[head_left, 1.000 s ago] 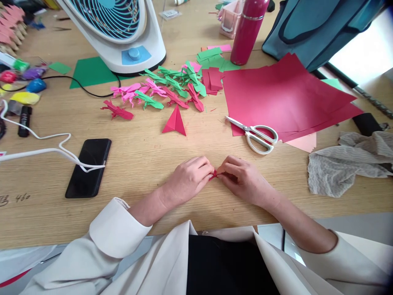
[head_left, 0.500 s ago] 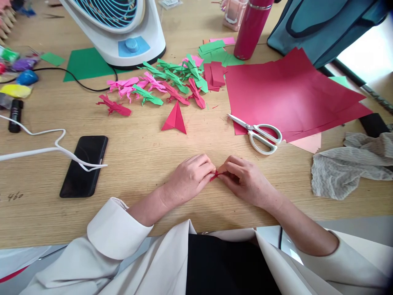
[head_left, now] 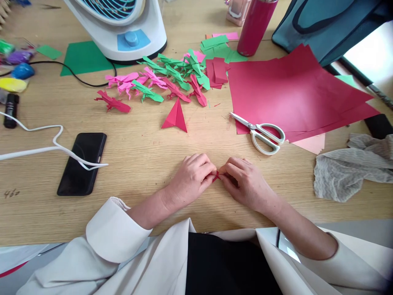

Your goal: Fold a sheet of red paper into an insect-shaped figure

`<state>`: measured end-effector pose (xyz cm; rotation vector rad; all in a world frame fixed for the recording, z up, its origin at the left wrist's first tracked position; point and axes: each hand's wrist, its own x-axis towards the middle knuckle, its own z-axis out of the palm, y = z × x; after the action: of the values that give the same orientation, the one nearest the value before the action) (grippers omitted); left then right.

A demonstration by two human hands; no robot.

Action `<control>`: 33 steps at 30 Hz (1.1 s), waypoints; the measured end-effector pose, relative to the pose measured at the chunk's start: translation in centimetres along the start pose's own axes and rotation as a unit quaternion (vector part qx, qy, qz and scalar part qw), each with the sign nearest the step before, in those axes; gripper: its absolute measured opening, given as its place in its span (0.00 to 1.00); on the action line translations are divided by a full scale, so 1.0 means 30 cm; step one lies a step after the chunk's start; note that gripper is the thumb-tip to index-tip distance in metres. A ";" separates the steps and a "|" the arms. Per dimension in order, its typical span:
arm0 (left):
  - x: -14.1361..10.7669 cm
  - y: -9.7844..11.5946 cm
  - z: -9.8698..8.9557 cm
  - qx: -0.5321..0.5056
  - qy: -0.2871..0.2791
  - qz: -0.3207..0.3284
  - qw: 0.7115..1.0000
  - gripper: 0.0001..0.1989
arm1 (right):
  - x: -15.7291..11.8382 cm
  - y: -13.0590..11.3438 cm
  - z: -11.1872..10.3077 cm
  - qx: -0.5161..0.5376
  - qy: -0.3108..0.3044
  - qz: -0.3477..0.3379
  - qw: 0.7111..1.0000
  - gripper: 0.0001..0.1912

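Note:
A small piece of red folded paper (head_left: 216, 176) is pinched between my two hands, low over the front of the table; most of it is hidden by my fingers. My left hand (head_left: 195, 174) grips its left side between thumb and fingers. On its right side, my right hand (head_left: 244, 180) holds it with fingers curled and thumb pressed in. Beyond my hands lies a red folded paper triangle (head_left: 175, 116) with a crease down its middle. White-handled scissors (head_left: 260, 133) rest to the right, their tips on the edge of the red paper sheets (head_left: 270, 90).
Several green, pink and red folded paper figures (head_left: 178, 78) lie in front of a white fan (head_left: 138, 24). At left are a black phone (head_left: 81, 164) and a white cable (head_left: 58, 139). A red bottle (head_left: 256, 28), a teal bag (head_left: 325, 28) and a grey cloth (head_left: 337, 176) stand or lie right.
The view has shifted slightly. My hands keep their pinch on the red folded paper, with only small finger movement; the other things lie as before.

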<state>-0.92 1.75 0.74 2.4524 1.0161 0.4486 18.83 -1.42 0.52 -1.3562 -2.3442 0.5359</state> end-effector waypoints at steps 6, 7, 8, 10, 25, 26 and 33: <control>0.001 0.012 0.002 -0.017 -0.004 -0.034 0.999 0.03 | -0.002 -0.006 0.005 -0.020 -0.006 0.013 1.000 0.07; 0.001 0.013 0.004 -0.022 -0.005 -0.039 0.999 0.04 | -0.002 -0.007 0.006 -0.026 -0.005 0.015 1.000 0.07; 0.000 0.013 0.006 -0.027 -0.005 -0.042 0.999 0.04 | -0.002 -0.009 0.007 -0.032 -0.004 0.017 0.999 0.07; -0.002 0.014 0.010 -0.033 -0.003 -0.045 0.998 0.04 | -0.002 -0.013 0.010 -0.039 -0.002 0.020 0.999 0.06; 0.000 0.034 0.031 -0.011 0.032 -0.067 0.997 0.05 | -0.097 0.014 -0.032 0.019 0.011 -0.053 0.998 0.10; 0.001 0.035 0.031 -0.010 0.032 -0.070 0.997 0.05 | -0.103 0.017 -0.029 0.001 0.010 -0.073 0.997 0.12; 0.007 0.040 0.033 -0.001 0.031 -0.077 0.997 0.06 | -0.104 0.021 -0.020 -0.058 0.010 -0.128 0.990 0.20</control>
<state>0.36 0.87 0.55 2.3505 1.2194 0.4770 21.03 -3.79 0.30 -1.0776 -2.5148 0.3128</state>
